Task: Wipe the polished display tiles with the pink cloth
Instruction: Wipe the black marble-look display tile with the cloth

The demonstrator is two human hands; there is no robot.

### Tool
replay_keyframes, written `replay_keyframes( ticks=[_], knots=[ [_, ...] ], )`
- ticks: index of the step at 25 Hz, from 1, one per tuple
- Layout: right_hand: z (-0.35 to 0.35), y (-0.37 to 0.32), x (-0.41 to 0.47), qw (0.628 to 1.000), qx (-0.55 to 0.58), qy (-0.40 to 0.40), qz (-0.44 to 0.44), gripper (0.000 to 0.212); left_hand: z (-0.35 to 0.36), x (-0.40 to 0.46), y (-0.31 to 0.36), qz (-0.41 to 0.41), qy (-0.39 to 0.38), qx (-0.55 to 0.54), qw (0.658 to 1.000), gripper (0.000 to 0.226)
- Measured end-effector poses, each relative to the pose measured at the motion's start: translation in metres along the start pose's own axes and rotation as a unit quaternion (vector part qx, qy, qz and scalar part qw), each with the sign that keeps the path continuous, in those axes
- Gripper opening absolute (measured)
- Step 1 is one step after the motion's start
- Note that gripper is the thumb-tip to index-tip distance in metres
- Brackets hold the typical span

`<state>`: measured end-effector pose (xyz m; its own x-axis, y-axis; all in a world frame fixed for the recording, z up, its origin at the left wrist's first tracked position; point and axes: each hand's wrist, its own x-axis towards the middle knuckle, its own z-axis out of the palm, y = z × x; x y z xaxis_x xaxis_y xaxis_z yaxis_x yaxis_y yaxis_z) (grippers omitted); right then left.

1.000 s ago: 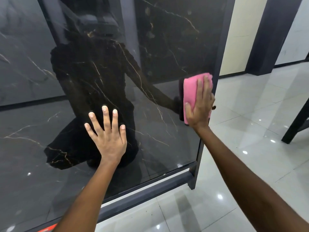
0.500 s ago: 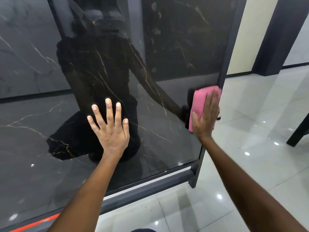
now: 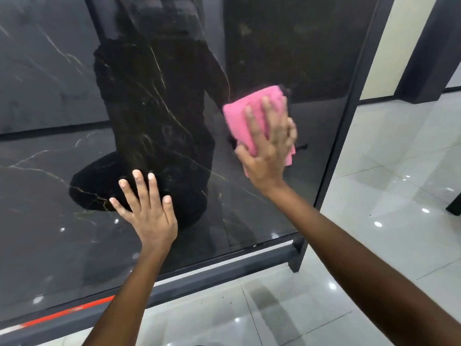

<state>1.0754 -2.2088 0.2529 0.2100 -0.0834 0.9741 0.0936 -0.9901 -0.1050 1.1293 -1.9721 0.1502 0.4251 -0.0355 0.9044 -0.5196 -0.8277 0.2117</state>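
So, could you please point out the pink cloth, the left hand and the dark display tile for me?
pink cloth [image 3: 245,113]: head view, its bare upper left part.
left hand [image 3: 152,216]: head view, back of the hand.
dark display tile [image 3: 311,58]: head view, upper right surface.

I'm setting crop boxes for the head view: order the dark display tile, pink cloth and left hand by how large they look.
1. dark display tile
2. left hand and pink cloth: look alike, cloth partly covered by the right hand, so unranked.

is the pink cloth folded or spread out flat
Folded: the pink cloth is a thick compact pad with a rounded doubled top edge, pressed under the right hand against the glossy black marble tile.
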Motion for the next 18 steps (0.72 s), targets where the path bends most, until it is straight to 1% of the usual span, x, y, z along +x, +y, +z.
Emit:
replay_keyframes(
  ticks=[1, 2, 3, 4, 5, 6, 7, 8, 9, 10, 11, 12, 13, 14, 15, 16, 17, 18],
  knots=[
    [0.015, -0.01, -0.015, 0.996, -0.033, -0.005, -0.081, 0.065, 0.006, 0.0, -0.002, 0.015, 0.016, 0.015, 1.0, 0.055],
    [0.029, -0.017, -0.045, 0.981, -0.057, -0.026, -0.183, 0.065, 0.011, 0.0, -0.004, 0.031, 0.035, 0.027, 0.999, 0.055],
    [0.038, -0.018, -0.088, 0.953, -0.079, -0.064, -0.284, 0.067, 0.015, -0.001, -0.007, 0.042, 0.047, 0.033, 0.997, 0.055],
    [0.04, -0.009, -0.133, 0.908, -0.111, -0.121, -0.385, 0.072, 0.017, -0.002, -0.011, 0.047, 0.052, 0.035, 0.997, 0.056],
    [0.035, 0.004, -0.173, 0.855, -0.134, -0.191, -0.464, 0.081, 0.016, -0.003, -0.013, 0.052, 0.051, 0.033, 0.997, 0.056],
    [0.024, 0.018, -0.197, 0.805, -0.147, -0.264, -0.511, 0.091, 0.015, -0.004, -0.014, 0.06, 0.052, 0.031, 0.996, 0.056],
    [0.013, 0.032, -0.205, 0.772, -0.145, -0.302, -0.541, 0.099, 0.015, -0.005, -0.014, 0.065, 0.052, 0.031, 0.996, 0.056],
    [0.004, 0.046, -0.198, 0.766, -0.135, -0.301, -0.552, 0.1, 0.014, -0.005, -0.013, 0.067, 0.053, 0.034, 0.996, 0.057],
    [-0.002, 0.055, -0.179, 0.79, -0.125, -0.278, -0.532, 0.094, 0.015, -0.004, -0.012, 0.067, 0.055, 0.036, 0.996, 0.056],
    [-0.005, 0.06, -0.149, 0.836, -0.118, -0.231, -0.484, 0.085, 0.016, -0.004, -0.011, 0.069, 0.058, 0.04, 0.995, 0.056],
    [-0.003, 0.057, -0.118, 0.895, -0.11, -0.171, -0.397, 0.077, 0.016, -0.003, -0.011, 0.069, 0.06, 0.043, 0.995, 0.056],
    [0.003, 0.047, -0.09, 0.946, -0.09, -0.103, -0.293, 0.072, 0.017, -0.003, -0.013, 0.068, 0.06, 0.048, 0.995, 0.056],
    [0.012, 0.029, -0.073, 0.977, -0.069, -0.057, -0.192, 0.07, 0.017, -0.004, -0.013, 0.067, 0.061, 0.051, 0.995, 0.056],
    [0.021, 0.01, -0.072, 0.986, -0.062, -0.036, -0.148, 0.07, 0.017, -0.005, -0.012, 0.068, 0.062, 0.048, 0.995, 0.056],
    [0.031, -0.006, -0.088, 0.979, -0.08, -0.047, -0.179, 0.074, 0.017, -0.005, -0.011, 0.067, 0.061, 0.042, 0.995, 0.056],
    [0.041, -0.016, -0.124, 0.948, -0.113, -0.102, -0.281, 0.079, 0.018, -0.006, -0.012, 0.067, 0.057, 0.032, 0.996, 0.056],
    [0.044, -0.018, -0.168, 0.889, -0.147, -0.173, -0.397, 0.084, 0.018, -0.005, -0.013, 0.071, 0.052, 0.025, 0.996, 0.056],
    [0.039, -0.009, -0.206, 0.828, -0.158, -0.256, -0.474, 0.091, 0.017, -0.004, -0.016, 0.075, 0.046, 0.024, 0.996, 0.056]
  ],
)
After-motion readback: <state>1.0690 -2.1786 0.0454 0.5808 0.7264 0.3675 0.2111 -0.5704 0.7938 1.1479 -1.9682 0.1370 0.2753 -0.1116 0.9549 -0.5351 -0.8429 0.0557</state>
